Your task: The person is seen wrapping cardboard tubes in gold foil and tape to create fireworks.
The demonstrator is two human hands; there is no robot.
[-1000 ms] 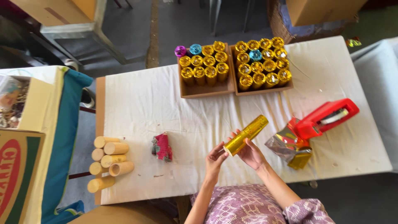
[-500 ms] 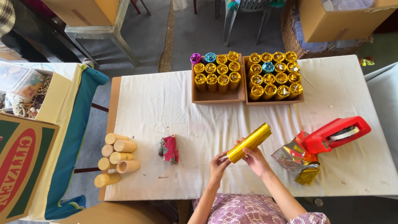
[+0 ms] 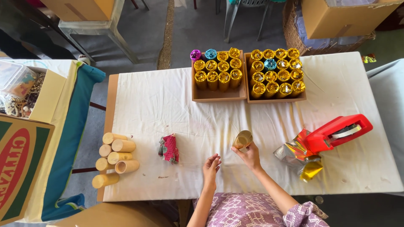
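Observation:
My right hand (image 3: 250,154) grips a gold foil-wrapped tube (image 3: 242,139), held upright with its end toward the camera, above the white cloth of the table (image 3: 151,109). My left hand (image 3: 211,167) hovers just left of it with fingers apart and nothing in it. Two shallow cardboard trays, the left tray (image 3: 219,96) and the right tray (image 3: 275,100), stand at the far side, filled with several upright foil-wrapped tubes, mostly gold with a few blue and one purple.
Several bare cardboard tubes (image 3: 114,159) lie stacked at the table's left edge. A small red and green fabric piece (image 3: 169,148) lies near them. A red tape dispenser (image 3: 338,131) and crumpled foil sheets (image 3: 299,156) sit to the right. Cardboard boxes (image 3: 23,159) stand at left.
My right hand has turned the gold tube from lying slanted to standing upright. My left hand has let go of it and dropped lower and to the left.

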